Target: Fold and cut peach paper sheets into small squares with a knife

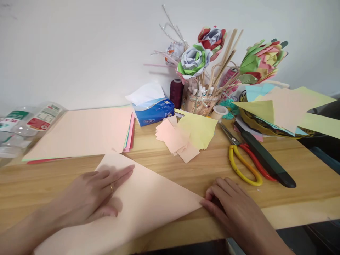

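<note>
Left hand flat, fingers extended, on peach paper, lower center; right hand pinches its right corner. Bare wood between paper and scissors, mid-right; table's front edge, lower right.

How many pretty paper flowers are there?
4 that I can see: a green-and-white flower in front, a red-and-white flower above it, a partly hidden orange-and-white flower to the left, and a big multicoloured flower on the right. More may be hidden.
</note>
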### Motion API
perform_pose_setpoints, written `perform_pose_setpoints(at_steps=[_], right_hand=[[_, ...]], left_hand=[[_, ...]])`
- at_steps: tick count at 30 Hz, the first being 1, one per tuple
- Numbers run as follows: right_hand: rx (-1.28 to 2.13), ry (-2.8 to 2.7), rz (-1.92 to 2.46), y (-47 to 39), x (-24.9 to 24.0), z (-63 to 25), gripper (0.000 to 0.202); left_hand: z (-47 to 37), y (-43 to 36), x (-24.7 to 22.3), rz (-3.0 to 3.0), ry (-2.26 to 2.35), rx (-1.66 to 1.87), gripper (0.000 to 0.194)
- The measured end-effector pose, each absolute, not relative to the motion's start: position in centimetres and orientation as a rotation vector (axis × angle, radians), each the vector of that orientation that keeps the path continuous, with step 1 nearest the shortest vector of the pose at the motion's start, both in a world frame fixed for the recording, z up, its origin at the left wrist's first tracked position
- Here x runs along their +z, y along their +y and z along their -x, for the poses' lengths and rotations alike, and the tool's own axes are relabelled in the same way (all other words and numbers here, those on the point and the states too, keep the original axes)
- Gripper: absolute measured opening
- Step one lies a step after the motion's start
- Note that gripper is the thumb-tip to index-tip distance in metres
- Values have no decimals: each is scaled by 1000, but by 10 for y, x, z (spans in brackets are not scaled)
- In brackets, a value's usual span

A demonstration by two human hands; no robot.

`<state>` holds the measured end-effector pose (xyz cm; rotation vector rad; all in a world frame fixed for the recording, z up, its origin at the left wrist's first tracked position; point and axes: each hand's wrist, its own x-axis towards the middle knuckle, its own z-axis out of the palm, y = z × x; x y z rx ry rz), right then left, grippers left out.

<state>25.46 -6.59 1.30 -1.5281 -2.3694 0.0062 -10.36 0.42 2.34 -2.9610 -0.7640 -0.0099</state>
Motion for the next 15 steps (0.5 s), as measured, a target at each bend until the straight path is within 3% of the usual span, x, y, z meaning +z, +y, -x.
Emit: perform_pose_setpoints(at_steps=[9,15], right_hand=[[82,-2335,1557,-66,12,-255,40],[83,-2302,1640,-71,9,-254,27]], left_hand=[[102,4,21,2951,-811,-24,78],[102,2,21,2912,-852,-29,60]])
